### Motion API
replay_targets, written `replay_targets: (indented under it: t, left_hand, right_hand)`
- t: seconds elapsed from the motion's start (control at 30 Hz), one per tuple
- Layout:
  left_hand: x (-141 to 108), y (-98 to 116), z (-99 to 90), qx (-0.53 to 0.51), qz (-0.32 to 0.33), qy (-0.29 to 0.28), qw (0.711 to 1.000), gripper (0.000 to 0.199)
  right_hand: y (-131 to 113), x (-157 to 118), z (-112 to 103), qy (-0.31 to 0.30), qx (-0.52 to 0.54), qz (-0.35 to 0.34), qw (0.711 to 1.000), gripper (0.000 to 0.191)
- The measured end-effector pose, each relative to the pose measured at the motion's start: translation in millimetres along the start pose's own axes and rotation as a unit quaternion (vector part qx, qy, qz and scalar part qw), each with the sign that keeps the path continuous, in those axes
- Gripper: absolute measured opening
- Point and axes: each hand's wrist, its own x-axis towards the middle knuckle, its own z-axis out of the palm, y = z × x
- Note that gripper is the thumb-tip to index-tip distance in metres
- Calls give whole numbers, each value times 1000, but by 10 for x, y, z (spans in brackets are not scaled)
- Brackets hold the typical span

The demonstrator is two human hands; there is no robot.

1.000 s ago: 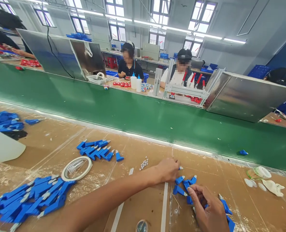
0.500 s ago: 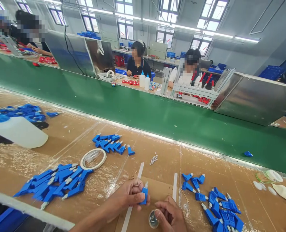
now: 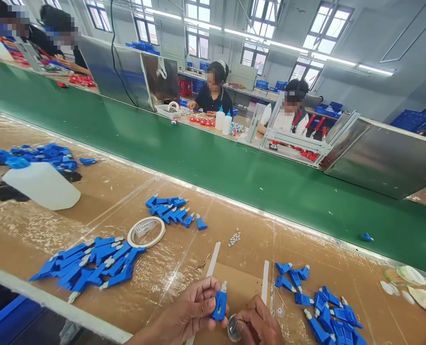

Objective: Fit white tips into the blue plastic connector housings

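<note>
My left hand [image 3: 198,304] pinches a blue plastic part [image 3: 220,304] between thumb and fingers. The part stands roughly upright, its pale tip pointing up and a slot showing in its face. Close by on the right, my right hand [image 3: 259,322] is closed, thumb and fingers at the rim of a small clear round cup [image 3: 233,328]. Its contents are hard to make out, and the curled fingers hide part of it. Both hands are over a brown board [image 3: 240,282] between two white tape strips. Several similar blue parts [image 3: 337,314] lie to the right.
More blue parts lie in piles at left [image 3: 94,263] and further back [image 3: 170,208]. A tape roll [image 3: 162,235], small grey pieces [image 3: 234,237] and a white bottle [image 3: 43,187] are on the table. Beyond runs a green conveyor [image 3: 213,163], with people working across it.
The view has shifted slightly, moving the scene rightward in the picture. The blue part in my left hand has turned, showing more of its slotted face. My right hand stays by the cup.
</note>
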Motion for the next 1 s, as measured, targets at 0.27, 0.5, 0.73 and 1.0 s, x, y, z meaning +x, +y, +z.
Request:
replay_targets:
  t: [0.27,0.5,0.73,1.0]
  left_hand:
    - [-1,-35,3,-8,5,38,999,47]
    - [0,-37,29,-14,-7,61,998,46]
    - [29,-104,-29,-10,-19,76,997,46]
    - [13,-163,13,9,-17,73,997,48]
  right_hand:
    - [-14,3,-21,-4,5,2,1000,39]
    - [-37,30,-69,-1,40,85,996,43]
    - [-119,55,-120,40,279,290,915,50]
    - [-166,109,-294,69,381,289,875,42]
